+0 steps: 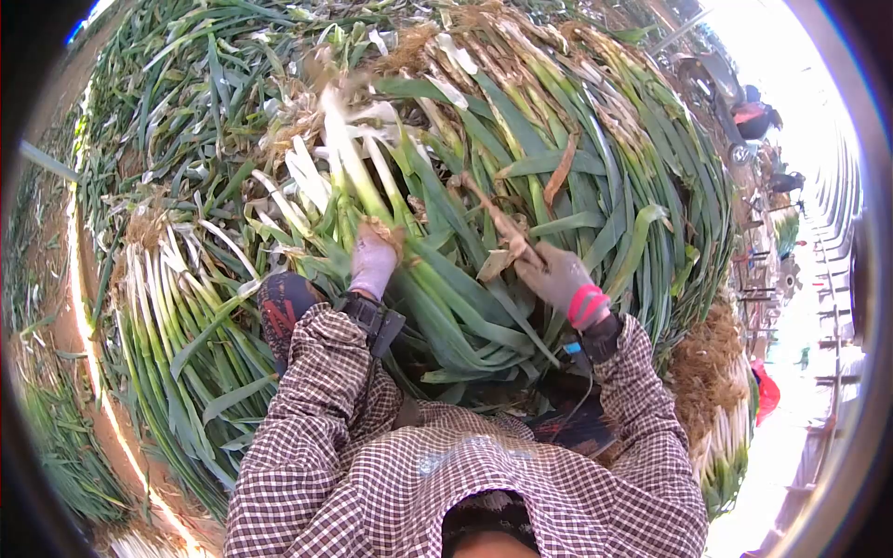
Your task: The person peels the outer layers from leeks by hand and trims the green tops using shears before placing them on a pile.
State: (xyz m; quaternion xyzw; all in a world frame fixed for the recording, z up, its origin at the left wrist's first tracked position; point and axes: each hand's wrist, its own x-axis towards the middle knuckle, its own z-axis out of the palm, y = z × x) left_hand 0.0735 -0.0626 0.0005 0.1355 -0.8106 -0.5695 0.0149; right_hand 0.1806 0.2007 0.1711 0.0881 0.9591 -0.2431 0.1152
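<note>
My left hand, in a pale glove, is closed around a few long green onions. Their white ends point away from me, and their green leaves trail toward my lap. To the right, my gloved right hand with a pink cuff grips a withered brown strip that looks like a dry outer leaf. The strip stretches up and left from my fingers, apart from my left hand. Loose white stalks lie just beyond my left hand. The root tips of the held onions are blurred.
A large heap of untrimmed green onions rises on the right. Cleaner onions lie in a bunch at left, beside my shoe. Leaf scraps cover the ground ahead. A rooted bundle sits behind my right elbow.
</note>
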